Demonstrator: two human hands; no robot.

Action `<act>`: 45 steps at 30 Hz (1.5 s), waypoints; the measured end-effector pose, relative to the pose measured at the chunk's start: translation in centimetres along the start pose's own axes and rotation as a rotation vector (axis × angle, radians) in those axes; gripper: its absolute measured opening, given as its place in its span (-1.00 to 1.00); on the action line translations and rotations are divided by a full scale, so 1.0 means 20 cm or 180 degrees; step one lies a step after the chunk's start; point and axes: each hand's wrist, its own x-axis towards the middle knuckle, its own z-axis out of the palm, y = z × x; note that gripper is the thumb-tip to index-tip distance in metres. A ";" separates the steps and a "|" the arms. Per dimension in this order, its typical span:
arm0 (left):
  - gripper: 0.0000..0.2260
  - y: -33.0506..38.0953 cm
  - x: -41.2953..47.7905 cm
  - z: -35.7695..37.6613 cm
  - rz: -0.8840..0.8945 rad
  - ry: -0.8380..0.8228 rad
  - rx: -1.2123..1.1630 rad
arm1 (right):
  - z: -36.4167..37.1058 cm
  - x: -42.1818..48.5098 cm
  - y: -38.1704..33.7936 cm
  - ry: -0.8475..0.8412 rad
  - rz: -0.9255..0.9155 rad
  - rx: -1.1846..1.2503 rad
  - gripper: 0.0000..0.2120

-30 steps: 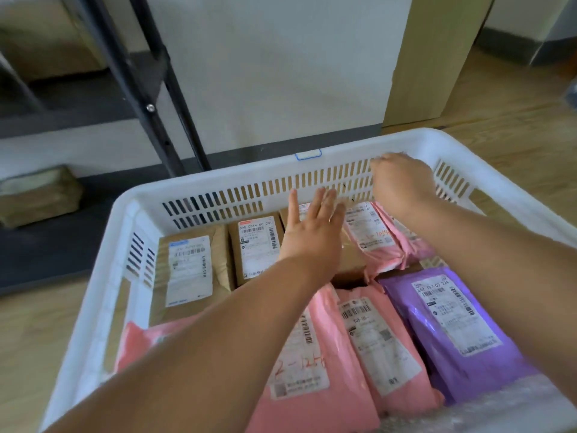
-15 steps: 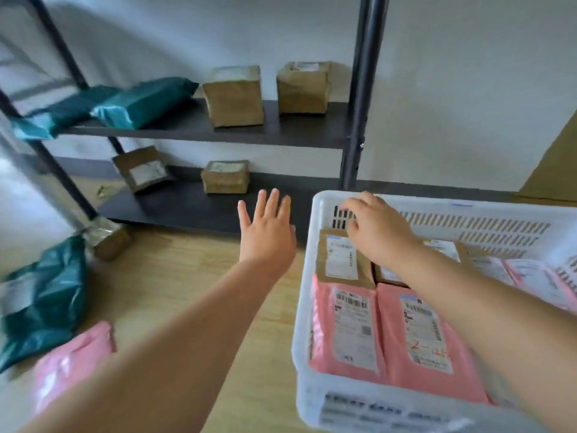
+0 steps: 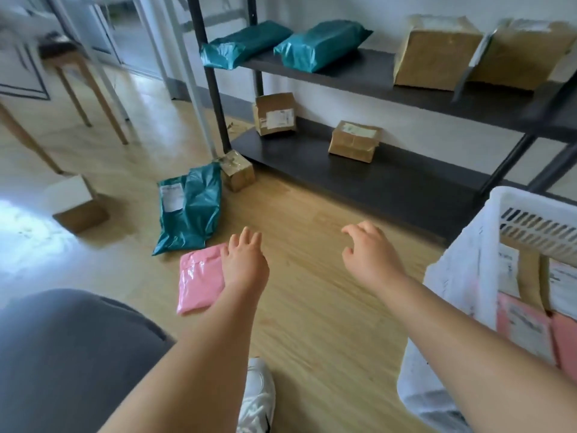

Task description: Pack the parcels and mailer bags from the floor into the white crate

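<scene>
The white crate (image 3: 468,270) stands at the right edge, with pink mailers and brown parcels inside. On the wooden floor lie a pink mailer bag (image 3: 196,281), a teal mailer bag (image 3: 190,207), a small taped brown parcel (image 3: 237,170) and a cardboard box (image 3: 81,210) further left. My left hand (image 3: 245,264) hovers over the right edge of the pink mailer bag, fingers spread, holding nothing. My right hand (image 3: 368,254) is out over bare floor left of the crate, fingers loosely curled and empty.
A dark metal shelf rack (image 3: 374,170) runs along the wall, carrying teal mailers (image 3: 318,45) and brown boxes (image 3: 434,51). Wooden table legs (image 3: 93,98) stand at the back left. My grey-clad knee (image 3: 62,354) and white shoe (image 3: 259,398) are at the bottom.
The view has swung left from the crate to the floor. Both hands have left the crate; the left now reaches down over the pink mailer bag, the right hangs over the floor.
</scene>
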 end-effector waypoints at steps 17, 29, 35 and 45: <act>-0.42 -0.60 0.21 0.62 -0.1582 -0.1004 -0.0427 | 0.74 0.26 -0.35 -0.1046 -0.0511 -0.0181 -0.58; -0.68 -0.59 0.26 0.83 -0.1660 -0.0972 0.0088 | 0.88 0.30 -0.19 -0.1274 -0.0172 -0.0004 -0.60; -0.77 -0.46 0.25 0.74 -0.1307 -0.0996 0.0211 | 0.80 0.26 -0.14 -0.1205 -0.0134 0.0014 -0.62; -0.94 -0.02 0.11 0.46 0.0705 0.0290 0.0637 | 0.45 0.10 -0.04 -0.0679 -0.0058 0.0024 -0.60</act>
